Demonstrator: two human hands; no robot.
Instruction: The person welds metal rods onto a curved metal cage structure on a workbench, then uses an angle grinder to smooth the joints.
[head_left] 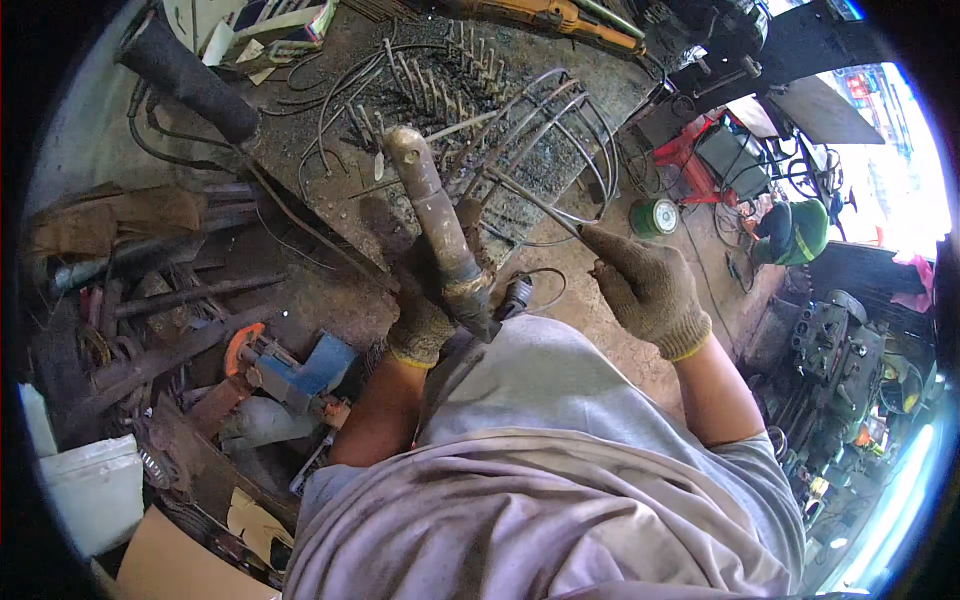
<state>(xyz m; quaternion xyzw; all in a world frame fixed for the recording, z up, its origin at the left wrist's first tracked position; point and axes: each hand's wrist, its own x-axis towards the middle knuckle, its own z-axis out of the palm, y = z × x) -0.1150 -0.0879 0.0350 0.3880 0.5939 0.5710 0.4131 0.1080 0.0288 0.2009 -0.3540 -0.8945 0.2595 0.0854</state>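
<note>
Workshop floor (715,235): brown and stained, scrap metal and machinery crowding it left and right.
Grey cloth (530,370): nearest of all, spread over my lap below both hands.
Blue tool (305,370): left of my left forearm, with a curved orange part, among the scrap.
Left hand (420,325): gloved, clamped on the metal shaft (435,210) near its lower end — most of my fingers hidden behind it.
Metal shaft: stout, worn, tilted, its holed end pointing away from me toward the worktable (285,205).
Right hand (645,290): gloved, yellow cuff edge; my thumb and fingers drawn together on a thin rod (535,202).
Thin rod: slants up and left across the wire frame (575,100) — whether they touch, I cannot tell.
Worktable: gritty; bears the frame, a cluster of upright pegs (430,95) and, farther, a yellow power tool (550,15).
Green can (655,217): on the floor, right of the frame.
Red stool (690,160): beyond the can.
Co-worker (805,232): green-topped, low at the far right, near a bright opening.
</note>
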